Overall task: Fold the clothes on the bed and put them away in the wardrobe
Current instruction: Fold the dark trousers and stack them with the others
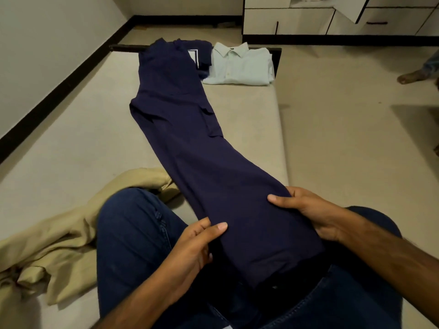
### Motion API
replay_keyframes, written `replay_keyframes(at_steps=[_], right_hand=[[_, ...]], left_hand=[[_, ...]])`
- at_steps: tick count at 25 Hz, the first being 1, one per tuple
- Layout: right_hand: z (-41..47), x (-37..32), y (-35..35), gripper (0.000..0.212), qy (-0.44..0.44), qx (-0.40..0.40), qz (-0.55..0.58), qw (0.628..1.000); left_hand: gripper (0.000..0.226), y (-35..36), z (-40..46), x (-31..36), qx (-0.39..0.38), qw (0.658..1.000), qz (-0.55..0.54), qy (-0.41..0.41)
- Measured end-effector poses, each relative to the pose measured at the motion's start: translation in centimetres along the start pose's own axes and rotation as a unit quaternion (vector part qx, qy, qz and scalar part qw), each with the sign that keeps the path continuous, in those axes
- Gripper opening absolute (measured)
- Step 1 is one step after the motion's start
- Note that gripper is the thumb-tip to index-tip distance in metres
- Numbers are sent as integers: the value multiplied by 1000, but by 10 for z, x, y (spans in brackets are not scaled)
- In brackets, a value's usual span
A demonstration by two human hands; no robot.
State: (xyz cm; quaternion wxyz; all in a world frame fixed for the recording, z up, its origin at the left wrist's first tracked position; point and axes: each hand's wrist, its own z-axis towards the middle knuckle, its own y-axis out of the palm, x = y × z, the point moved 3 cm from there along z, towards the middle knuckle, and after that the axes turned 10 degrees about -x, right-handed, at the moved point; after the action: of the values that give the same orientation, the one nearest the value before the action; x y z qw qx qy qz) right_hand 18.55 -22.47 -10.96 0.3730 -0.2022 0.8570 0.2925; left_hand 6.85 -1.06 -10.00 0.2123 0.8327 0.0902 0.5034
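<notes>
Head view: navy trousers point(190, 129) lie lengthwise along the bed point(71, 143), legs stacked, waist at the far end beside a folded pale shirt point(240, 65). Hem end rests across the person's lap. Left hand point(197, 243) pinches the left edge, thumb on top; right hand point(306, 212) grips the right edge likewise. Fabric looks light, soft, limp — likely to sag and slide if lifted singly. Best held at both hem corners, as now. Crumpled beige garment point(54, 243) waits at left; wardrobe point(332, 17) beyond — open.
</notes>
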Motion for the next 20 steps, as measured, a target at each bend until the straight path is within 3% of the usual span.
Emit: replay_keyframes(at_steps=[5,10,14,17,20], right_hand=[[-10,11,2,34,-8,-8,-20,1000],[-22,21,0,34,25,22,-42,999],[-29,24,2,34,14,41,-75,996],[-30,23,7,43,-26,81,-103,991],[-33,24,7,54,-59,126,-120,983]], left_hand=[[33,1,-6,-16,21,999,-11,-26],[50,12,-10,-48,-11,997,-42,-68],[32,11,-11,-45,10,1000,-15,2],[26,5,-19,-39,6,992,115,58],[26,-5,-28,-37,77,966,201,144]])
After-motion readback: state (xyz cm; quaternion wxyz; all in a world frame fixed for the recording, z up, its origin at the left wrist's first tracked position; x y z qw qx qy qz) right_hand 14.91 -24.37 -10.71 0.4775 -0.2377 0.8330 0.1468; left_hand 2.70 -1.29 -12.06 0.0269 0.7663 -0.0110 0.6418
